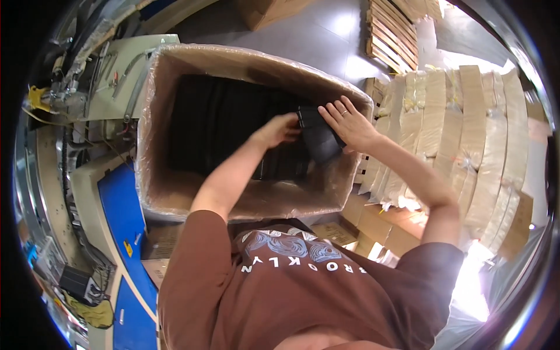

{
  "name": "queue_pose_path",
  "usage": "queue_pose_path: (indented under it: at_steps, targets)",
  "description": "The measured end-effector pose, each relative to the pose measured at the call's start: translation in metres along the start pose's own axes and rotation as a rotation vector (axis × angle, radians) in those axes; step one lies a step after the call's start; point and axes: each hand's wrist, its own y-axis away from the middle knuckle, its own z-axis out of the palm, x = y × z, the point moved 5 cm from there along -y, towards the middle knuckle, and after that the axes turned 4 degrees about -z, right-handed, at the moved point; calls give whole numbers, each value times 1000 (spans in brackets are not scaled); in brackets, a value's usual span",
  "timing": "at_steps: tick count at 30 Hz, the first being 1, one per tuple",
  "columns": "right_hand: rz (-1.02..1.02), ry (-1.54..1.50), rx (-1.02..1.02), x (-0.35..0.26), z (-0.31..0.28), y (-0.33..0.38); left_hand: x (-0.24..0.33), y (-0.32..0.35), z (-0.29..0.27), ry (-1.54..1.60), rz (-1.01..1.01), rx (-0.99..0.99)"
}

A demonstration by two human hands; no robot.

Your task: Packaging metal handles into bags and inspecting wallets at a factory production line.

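Note:
A large open carton [256,205] with a clear plastic liner stands in front of me. Black pieces [227,125] lie packed inside it, too dark to tell apart. Between my hands, over the carton's right half, is a flat, dark, folded-looking black piece [322,140]; I cannot tell its kind. My left hand [280,129] has its fingers curled at the piece's left edge, slightly blurred. Across its upper right side lie the long fingers of my right hand [353,125], a ring on one of them, with the thumb lower at the piece's edge.
Beige padded bundles [455,128] wrapped in plastic are stacked to the right. A wooden pallet [394,35] lies on the grey floor [315,32] at the back. On the left stand a machine bench [125,70] and blue panels [125,204]. Cardboard boxes [373,224] sit near my right side.

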Motion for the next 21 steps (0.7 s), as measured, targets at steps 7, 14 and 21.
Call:
queue_pose_path:
  at_steps: [7, 14, 21]
  targets:
    - [-148, 403, 293, -33, -129, 42, 93, 138, 126, -477, -286, -643]
    - [-67, 480, 301, -30, -235, 88, 148, 244, 195, -814, 170, -624]
    - [623, 524, 712, 25, -349, 202, 206, 328, 296, -444, 290, -577]
